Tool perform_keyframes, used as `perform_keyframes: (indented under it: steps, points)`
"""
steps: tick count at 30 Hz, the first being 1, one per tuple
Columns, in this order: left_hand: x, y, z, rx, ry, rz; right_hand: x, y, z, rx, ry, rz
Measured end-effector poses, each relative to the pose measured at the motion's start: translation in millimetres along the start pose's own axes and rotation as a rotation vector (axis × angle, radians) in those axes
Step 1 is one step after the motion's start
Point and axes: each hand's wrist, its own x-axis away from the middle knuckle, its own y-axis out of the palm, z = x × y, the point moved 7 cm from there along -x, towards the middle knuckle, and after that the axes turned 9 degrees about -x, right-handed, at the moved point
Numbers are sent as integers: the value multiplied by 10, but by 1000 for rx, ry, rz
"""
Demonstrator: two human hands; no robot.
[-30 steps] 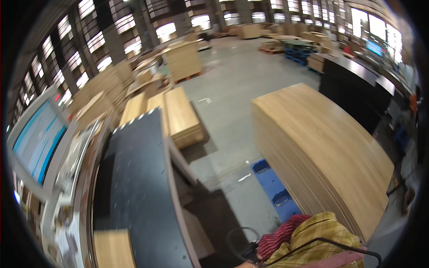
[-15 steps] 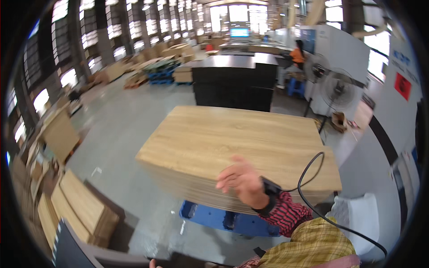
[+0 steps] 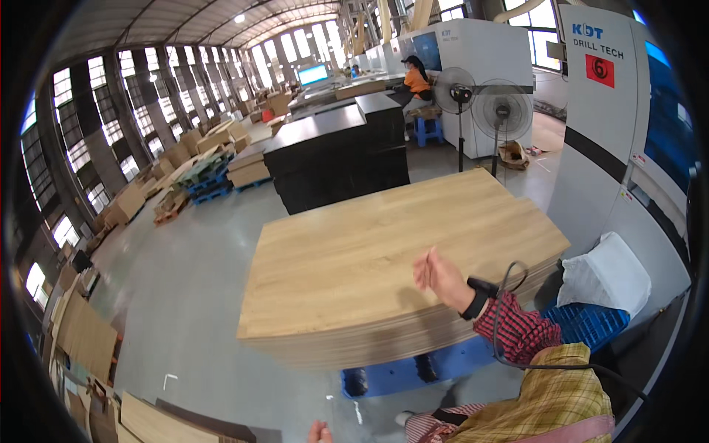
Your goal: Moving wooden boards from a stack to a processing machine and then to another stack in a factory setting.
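A stack of light wood-grain boards (image 3: 362, 251) lies in front of me on a blue pallet (image 3: 450, 362). My right hand (image 3: 442, 279) hovers over its near right part, fingers stretched out and holding nothing. A dark band with a small box is strapped round that wrist, and a black cable (image 3: 509, 284) loops beside the red-and-black checked sleeve. Only the fingertips of my left hand (image 3: 320, 432) rise into view at the lower edge, pointing up, with nothing visible in them. The rest of that hand is cut off.
Behind the boards stands a black stack (image 3: 340, 166). Two standing fans (image 3: 501, 111) and a seated person (image 3: 417, 77) are at the back right. A white cover (image 3: 602, 273) lies on a blue crate (image 3: 591, 325) beside a machine. More boards (image 3: 162, 421) lie lower left.
My view has swung right, shifting the boards in the picture. My right hand now appears farther right, less blurred. The dark grey panel at the lower left has gone from view.
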Motion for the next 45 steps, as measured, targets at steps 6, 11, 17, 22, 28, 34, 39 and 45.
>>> perform_keyframes:
  steps: [6,11,17,22,28,34,39,45]
  points:
    - [-826,-72,-287,9,73,-183,1292,38,2903,432,843,-367]
    - [-1500,-508,-782,-103,18,-200,1676,839,4199,313,1349,-622]
    - [-2063,-1093,-2041,-118,-188,-86,272,1740,4725,476,1107,-732]
    - [-2286,-1101,-2923,-17,-397,-263,-560,2024,5003,525,968,-476]
    - [-3100,-1557,-3654,-112,-372,-416,-485,2007,5584,535,972,-259]
    - [-4343,-2477,-3748,-28,-329,-352,-512,1699,6080,601,829,170]
    - [-5346,-2642,-4166,-140,-162,-399,-581,1613,6357,503,831,454]
    - [-6393,-2101,-3960,-128,61,-569,-766,1805,6505,398,741,607]
